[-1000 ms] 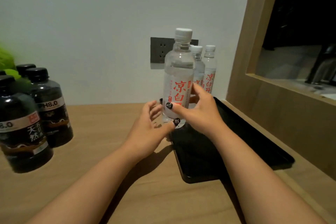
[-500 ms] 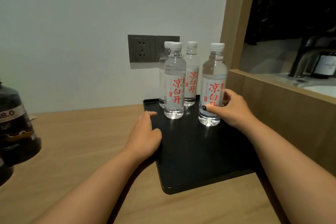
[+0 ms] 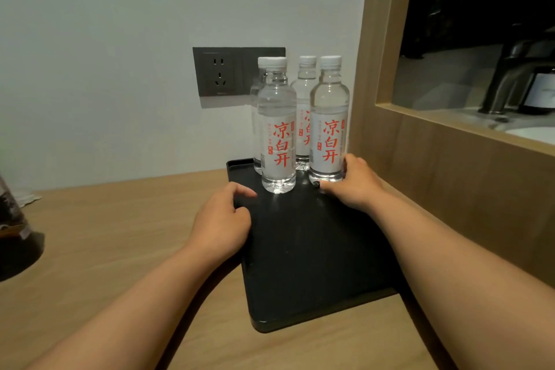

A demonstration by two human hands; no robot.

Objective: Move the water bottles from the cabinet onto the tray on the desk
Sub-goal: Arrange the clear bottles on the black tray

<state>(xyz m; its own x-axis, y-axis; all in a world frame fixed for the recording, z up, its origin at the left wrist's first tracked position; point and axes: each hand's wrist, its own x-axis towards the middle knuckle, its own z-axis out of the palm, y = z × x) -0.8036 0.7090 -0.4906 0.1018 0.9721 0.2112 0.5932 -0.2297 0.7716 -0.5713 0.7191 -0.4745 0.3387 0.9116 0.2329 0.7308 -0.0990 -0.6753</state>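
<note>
Several clear water bottles with red lettering stand upright at the far end of the black tray [image 3: 315,249] on the wooden desk [image 3: 120,234]. My right hand [image 3: 354,183] wraps the base of the front right bottle [image 3: 329,129], thumb in front, and the bottle rests on the tray. The front left bottle [image 3: 277,135] stands free beside it. Behind them is a third bottle [image 3: 304,90], and another at the back left [image 3: 256,117] is mostly hidden. My left hand [image 3: 222,219] lies on the tray's left rim with fingers loosely curled, holding nothing.
A grey wall socket [image 3: 219,72] sits behind the bottles. A wooden partition [image 3: 420,159] with a window opening runs close along the tray's right side; a tap [image 3: 510,75] shows through it. A dark bottle [image 3: 12,219] stands at the desk's left edge.
My right hand has carried the bottle from the tray's left side to the front right and slid down to its base. My left hand has settled onto the tray's rim.
</note>
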